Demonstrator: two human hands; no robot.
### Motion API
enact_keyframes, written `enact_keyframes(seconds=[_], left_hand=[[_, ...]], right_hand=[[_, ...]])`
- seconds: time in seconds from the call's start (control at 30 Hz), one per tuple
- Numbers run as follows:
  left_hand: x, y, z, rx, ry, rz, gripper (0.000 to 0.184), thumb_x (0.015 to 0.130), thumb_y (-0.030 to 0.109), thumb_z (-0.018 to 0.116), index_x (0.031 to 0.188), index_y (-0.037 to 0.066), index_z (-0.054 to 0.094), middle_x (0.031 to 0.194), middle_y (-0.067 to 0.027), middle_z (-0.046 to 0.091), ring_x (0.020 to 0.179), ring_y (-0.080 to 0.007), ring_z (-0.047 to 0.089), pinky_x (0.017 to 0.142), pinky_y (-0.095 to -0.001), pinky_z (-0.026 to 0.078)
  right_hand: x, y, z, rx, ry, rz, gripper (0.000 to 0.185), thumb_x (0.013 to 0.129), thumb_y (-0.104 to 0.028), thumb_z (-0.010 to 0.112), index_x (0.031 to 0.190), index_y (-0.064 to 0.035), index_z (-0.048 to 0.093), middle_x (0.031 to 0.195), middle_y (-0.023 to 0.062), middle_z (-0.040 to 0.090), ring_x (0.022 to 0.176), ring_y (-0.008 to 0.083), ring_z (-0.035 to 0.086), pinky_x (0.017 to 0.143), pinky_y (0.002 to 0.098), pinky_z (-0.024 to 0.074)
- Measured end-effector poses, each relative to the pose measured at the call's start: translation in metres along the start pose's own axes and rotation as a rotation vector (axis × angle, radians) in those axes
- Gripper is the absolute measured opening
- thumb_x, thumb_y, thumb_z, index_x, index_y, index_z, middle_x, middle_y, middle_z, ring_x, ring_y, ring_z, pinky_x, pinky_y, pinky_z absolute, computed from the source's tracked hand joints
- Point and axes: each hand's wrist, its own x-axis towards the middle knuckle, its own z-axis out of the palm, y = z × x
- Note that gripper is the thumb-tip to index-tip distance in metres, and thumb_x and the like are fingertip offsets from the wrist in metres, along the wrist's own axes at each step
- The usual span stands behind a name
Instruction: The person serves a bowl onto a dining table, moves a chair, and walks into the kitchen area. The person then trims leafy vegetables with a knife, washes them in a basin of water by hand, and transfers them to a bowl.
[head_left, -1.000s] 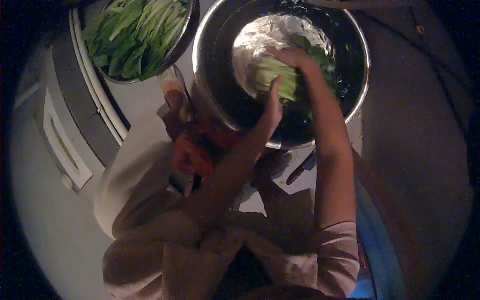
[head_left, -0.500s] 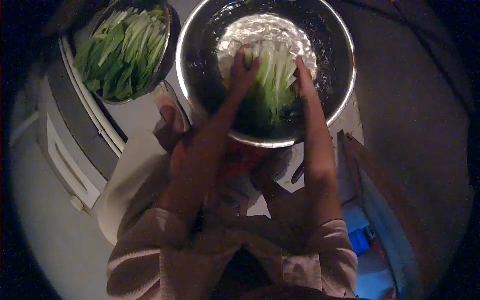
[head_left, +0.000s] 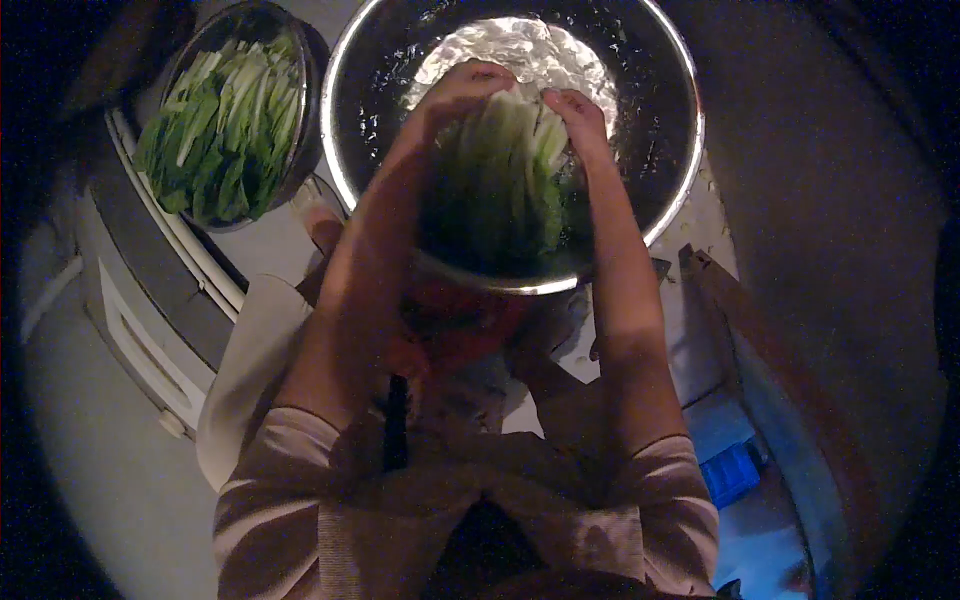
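A bunch of leafy greens [head_left: 500, 180], pale stalks toward the far side and dark leaves toward me, lies between my hands over a large metal basin [head_left: 690, 170]. Rippling water [head_left: 520, 45] shines in the basin. My left hand [head_left: 465, 85] is curled over the stalk ends from the left. My right hand [head_left: 583, 118] closes round the stalks from the right, its fingers partly hidden. The leaves hang in shadow near the basin's near rim, and I cannot tell how much of them is under water.
Left of the basin stands a smaller bowl [head_left: 308, 110] heaped with more greens [head_left: 220, 135]. A red thing [head_left: 465, 320] sits under the near rim. To the lower right are a wooden edge [head_left: 745, 310] and a blue object [head_left: 732, 474].
Both hands have come closer together at the stalk ends, and the left one has turned over them. The bunch has shifted slightly left and toward me. The whole view has shifted a little.
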Motion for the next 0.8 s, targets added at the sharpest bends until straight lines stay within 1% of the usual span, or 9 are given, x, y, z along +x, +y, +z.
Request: enact_keyframes(seconds=[0.07,0.17,0.23,0.37,0.5,0.57,0.6,0.7,0.8], left_hand=[[0.012,-0.004,-0.013,0.338,-0.101,0.062,0.032,0.078,0.03,0.056,0.096,0.004,0.059,0.095,-0.0041,0.059,0.088,-0.0128,0.053,0.082,-0.026,0.039],[0.011,0.01,-0.016,0.644,-0.075,0.029,0.037,0.077,0.035,0.056,0.094,0.003,0.059,0.095,-0.0065,0.06,0.087,-0.0145,0.054,0.08,-0.0267,0.041],[0.005,0.024,-0.01,0.877,-0.006,-0.02,0.039,0.076,0.038,0.056,0.094,0.003,0.059,0.092,-0.009,0.061,0.084,-0.0163,0.056,0.078,-0.0278,0.042],[0.011,0.014,-0.015,0.685,-0.128,-0.098,0.037,0.076,0.036,0.056,0.096,0.005,0.06,0.093,-0.0091,0.061,0.08,-0.0179,0.057,0.077,-0.0285,0.043],[0.03,0.008,-0.017,0.909,-0.077,-0.125,0.037,0.077,0.035,0.054,0.097,0.004,0.06,0.096,-0.0107,0.06,0.082,-0.021,0.058,0.078,-0.0309,0.043],[0.023,0.043,0.019,1.147,0.164,0.15,0.038,0.079,0.035,0.051,0.098,0.003,0.059,0.098,-0.014,0.059,0.085,-0.0258,0.058,0.08,-0.0334,0.042],[0.023,0.044,0.038,1.156,0.152,0.16,0.038,0.079,0.035,0.051,0.098,0.003,0.059,0.098,-0.014,0.059,0.085,-0.0258,0.058,0.08,-0.0334,0.042],[0.03,0.03,0.086,0.898,-0.009,0.154,0.041,0.081,0.036,0.047,0.102,0.002,0.056,0.099,-0.0167,0.058,0.091,-0.0292,0.056,0.082,-0.0348,0.042],[0.031,0.017,0.119,0.772,-0.108,0.168,0.034,0.082,0.03,0.046,0.097,0.002,0.057,0.092,-0.0132,0.061,0.08,-0.0266,0.059,0.071,-0.0348,0.045]], right_hand=[[0.003,0.008,-0.003,-0.01,0.021,0.009,0.033,0.073,-0.019,0.064,0.099,-0.0005,0.056,0.087,0.0062,0.059,0.077,0.0133,0.054,0.071,0.0248,0.0429],[-0.005,0.007,-0.007,0.303,-0.188,0.029,0.037,0.072,-0.016,0.061,0.107,-0.0043,0.053,0.096,0.0072,0.057,0.084,0.0147,0.053,0.073,0.0259,0.0426],[-0.004,0.003,-0.013,0.15,-0.187,0.001,0.037,0.071,-0.013,0.06,0.107,-0.006,0.053,0.097,0.0068,0.056,0.084,0.0153,0.053,0.074,0.0265,0.0425],[0.001,-0.002,-0.024,-0.14,-0.211,-0.143,0.033,0.069,-0.007,0.058,0.102,-0.0076,0.053,0.088,0.0029,0.055,0.08,0.0127,0.051,0.07,0.0243,0.0414],[-0.004,-0.012,-0.031,-0.223,-0.191,-0.158,0.026,0.07,-0.008,0.057,0.097,-0.0066,0.055,0.075,-0.0017,0.054,0.071,0.0077,0.049,0.065,0.0204,0.0393],[-0.004,-0.009,-0.039,-0.242,-0.155,-0.151,0.025,0.071,-0.009,0.057,0.095,-0.0066,0.055,0.075,-0.0018,0.054,0.07,0.0073,0.049,0.064,0.0204,0.039],[-0.004,-0.01,-0.041,-0.269,-0.127,-0.144,0.023,0.071,-0.009,0.057,0.094,-0.0066,0.056,0.075,-0.0019,0.054,0.069,0.007,0.048,0.064,0.0204,0.0386],[-0.023,-0.028,-0.043,-0.177,-0.108,-0.137,0.022,0.072,-0.012,0.058,0.093,-0.0064,0.056,0.075,-0.0022,0.053,0.072,0.0064,0.047,0.065,0.0194,0.0383],[-0.036,-0.025,-0.062,-0.125,-0.077,-0.237,0.023,0.072,-0.014,0.06,0.094,-0.006,0.057,0.076,-0.0018,0.053,0.073,0.0072,0.047,0.066,0.0198,0.0386]])
